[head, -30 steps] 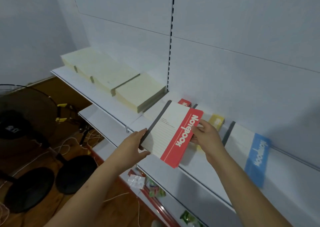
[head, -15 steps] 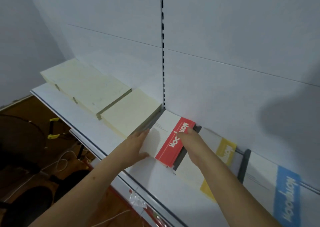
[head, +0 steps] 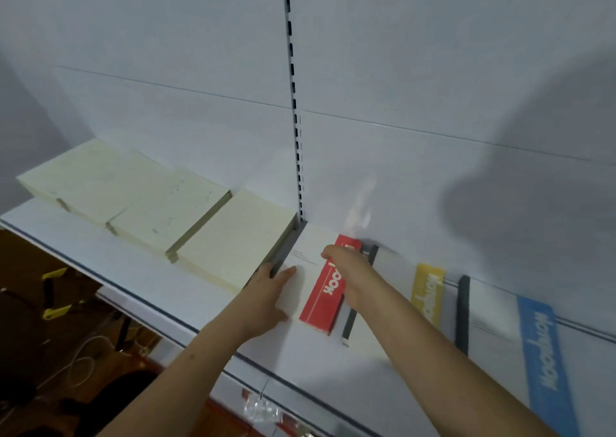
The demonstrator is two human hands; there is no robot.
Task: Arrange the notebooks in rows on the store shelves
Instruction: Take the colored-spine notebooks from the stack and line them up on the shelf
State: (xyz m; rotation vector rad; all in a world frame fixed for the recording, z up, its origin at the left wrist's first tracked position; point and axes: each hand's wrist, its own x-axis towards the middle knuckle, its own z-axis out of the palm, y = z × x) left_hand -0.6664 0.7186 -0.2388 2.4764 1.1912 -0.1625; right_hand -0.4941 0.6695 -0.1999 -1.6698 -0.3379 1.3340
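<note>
A red-banded notebook (head: 321,298) with a grey spine lies flat on the white shelf (head: 160,286), pushed back against the rear panel beside the slotted upright. My left hand (head: 266,291) grips its spine edge, thumb on the white cover. My right hand (head: 348,271) is curled over its red band and right edge. To its right lie a yellow-banded notebook (head: 428,291), with my right arm across its white cover, and a blue-banded notebook (head: 538,353), all in one row.
Three cream paper stacks (head: 140,203) fill the shelf to the left, the nearest touching the red notebook's spine. A slotted upright (head: 295,103) splits the back panel. Below are a lower shelf with clear packets (head: 260,410) and a dark floor with white cables (head: 80,363).
Both hands carried the red notebook from mid-air down onto the shelf and slid it back to the rear panel next to the cream stack. The camera moved closer.
</note>
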